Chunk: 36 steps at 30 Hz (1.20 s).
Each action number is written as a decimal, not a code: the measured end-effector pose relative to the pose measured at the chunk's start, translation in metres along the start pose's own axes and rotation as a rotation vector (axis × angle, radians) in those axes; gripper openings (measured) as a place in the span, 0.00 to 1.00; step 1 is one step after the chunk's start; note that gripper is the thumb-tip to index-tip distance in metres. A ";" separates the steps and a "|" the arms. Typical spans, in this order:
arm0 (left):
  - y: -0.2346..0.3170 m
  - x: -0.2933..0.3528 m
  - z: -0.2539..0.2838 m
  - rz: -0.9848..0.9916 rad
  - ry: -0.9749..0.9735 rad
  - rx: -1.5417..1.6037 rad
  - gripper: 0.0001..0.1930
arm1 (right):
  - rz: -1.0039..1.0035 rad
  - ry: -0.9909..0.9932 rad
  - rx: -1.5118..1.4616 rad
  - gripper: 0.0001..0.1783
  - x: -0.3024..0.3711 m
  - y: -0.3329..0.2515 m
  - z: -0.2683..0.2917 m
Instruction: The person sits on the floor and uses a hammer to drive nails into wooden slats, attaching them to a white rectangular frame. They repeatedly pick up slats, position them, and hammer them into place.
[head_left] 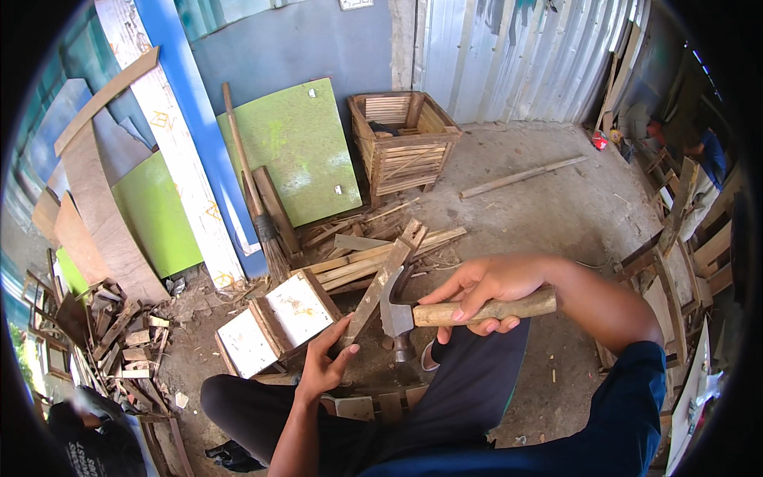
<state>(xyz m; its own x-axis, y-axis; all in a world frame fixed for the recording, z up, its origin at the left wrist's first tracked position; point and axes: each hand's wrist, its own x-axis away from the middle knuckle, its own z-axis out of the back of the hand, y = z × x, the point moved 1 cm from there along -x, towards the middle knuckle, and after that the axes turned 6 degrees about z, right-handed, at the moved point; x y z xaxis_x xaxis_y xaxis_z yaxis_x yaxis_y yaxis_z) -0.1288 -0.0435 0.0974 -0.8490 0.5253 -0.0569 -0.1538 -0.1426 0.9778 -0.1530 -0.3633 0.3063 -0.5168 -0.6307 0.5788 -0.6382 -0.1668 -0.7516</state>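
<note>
Silver corrugated sheeting (493, 71) rises far right; my left hand (323, 364) grips a narrow brown wooden bar (377, 299), my right hand (497, 288) a wooden-handled steel hammer (403, 319).

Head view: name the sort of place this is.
Probably a woodworking shop: a claw hammer in the right hand, a heap of wood offcuts and a slatted wooden crate suggest it.

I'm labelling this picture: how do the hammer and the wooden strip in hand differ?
The hammer has a metal head; the wooden strip has none. The right hand holds the hammer, the left hand the wooden strip. The hammer's handle looks nearly level, the wooden strip slants steeply. Both show wood.
</note>
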 end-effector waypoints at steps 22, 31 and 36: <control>-0.010 -0.004 -0.019 0.061 0.033 -0.023 0.27 | 0.128 0.318 0.019 0.37 -0.010 0.024 -0.001; -0.009 -0.005 -0.027 -0.073 0.120 -0.172 0.27 | 0.177 0.340 -0.024 0.34 -0.017 0.048 -0.005; -0.007 -0.007 -0.025 -0.060 0.146 -0.209 0.28 | 0.256 0.362 0.017 0.33 -0.026 0.050 -0.007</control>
<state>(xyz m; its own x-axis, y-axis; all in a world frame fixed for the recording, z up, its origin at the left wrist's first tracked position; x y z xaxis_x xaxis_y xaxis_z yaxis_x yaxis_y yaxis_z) -0.1345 -0.0672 0.0862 -0.8968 0.4136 -0.1571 -0.2943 -0.2926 0.9098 -0.1759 -0.3503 0.2559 -0.8255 -0.3481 0.4442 -0.4554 -0.0539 -0.8886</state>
